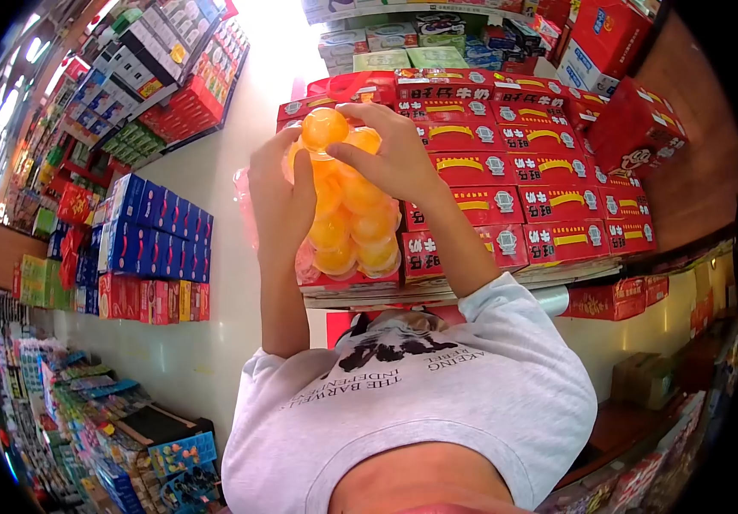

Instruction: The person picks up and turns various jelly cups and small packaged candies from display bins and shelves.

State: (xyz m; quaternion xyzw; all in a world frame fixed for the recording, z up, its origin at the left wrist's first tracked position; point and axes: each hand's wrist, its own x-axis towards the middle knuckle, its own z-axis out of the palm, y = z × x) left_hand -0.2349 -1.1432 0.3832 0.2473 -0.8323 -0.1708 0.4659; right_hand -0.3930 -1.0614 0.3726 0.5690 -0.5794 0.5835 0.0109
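Observation:
A tall pile of shiny orange balls [367,226], apparently clear plastic with orange inside, stands on the near left corner of a stack of red boxes. At its top sits a single orange ball [325,128]. My right hand [390,152] curls around this ball from the right, thumb at its lower edge and fingers at its far side. From the left, my left hand [281,178] cups it, with thumb and fingers bent against the ball and the pile. Some fingertips are hidden behind the balls. Pink wrapped items [245,201] show beside the pile.
Red milk cartons [476,206] with yellow bands are stacked to the right and behind. Blue boxes [156,224] stand across the aisle floor [236,163] on the left. Shelves of packaged goods [99,428] line the lower left. A larger red carton [639,128] leans at the right.

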